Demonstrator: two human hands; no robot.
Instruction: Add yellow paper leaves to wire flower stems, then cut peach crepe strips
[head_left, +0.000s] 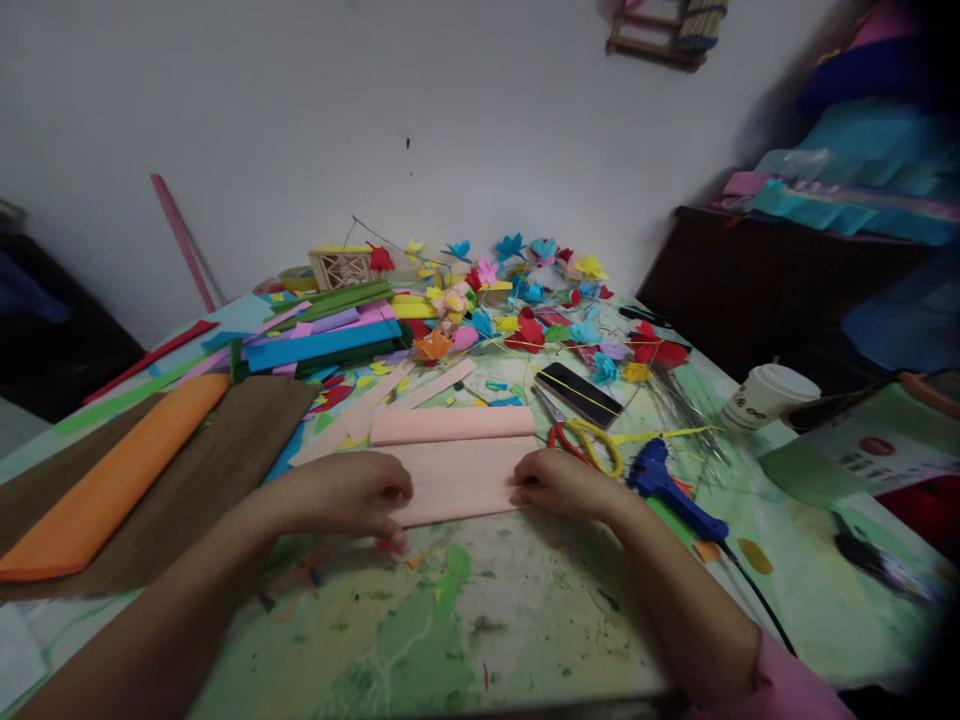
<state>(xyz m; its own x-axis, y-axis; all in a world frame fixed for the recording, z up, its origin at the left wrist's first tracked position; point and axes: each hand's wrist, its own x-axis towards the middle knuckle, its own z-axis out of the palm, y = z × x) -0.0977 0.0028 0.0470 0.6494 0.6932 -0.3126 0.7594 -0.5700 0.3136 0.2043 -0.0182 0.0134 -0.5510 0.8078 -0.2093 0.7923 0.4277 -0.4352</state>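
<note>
A sheet of pale pink crepe paper (457,480) lies flat on the table in front of me, with a folded strip of it along its far edge. Curled over the paper's left side is my left hand (352,493), its fingertips closed at the edge. My right hand (561,484) pinches the right side near the front corner. Just beyond the right hand, scissors (592,440) with red and yellow handles lie beside a black phone (579,393). A blue glue gun (671,490) rests to the right.
Paper flowers (529,330) and wire stems crowd the back. Rolled coloured paper (322,345) is piled at back left, with orange crepe paper (120,480) on brown sheets nearer. A paper cup (771,397) stands right; the glue gun's cord (759,598) runs toward the front edge.
</note>
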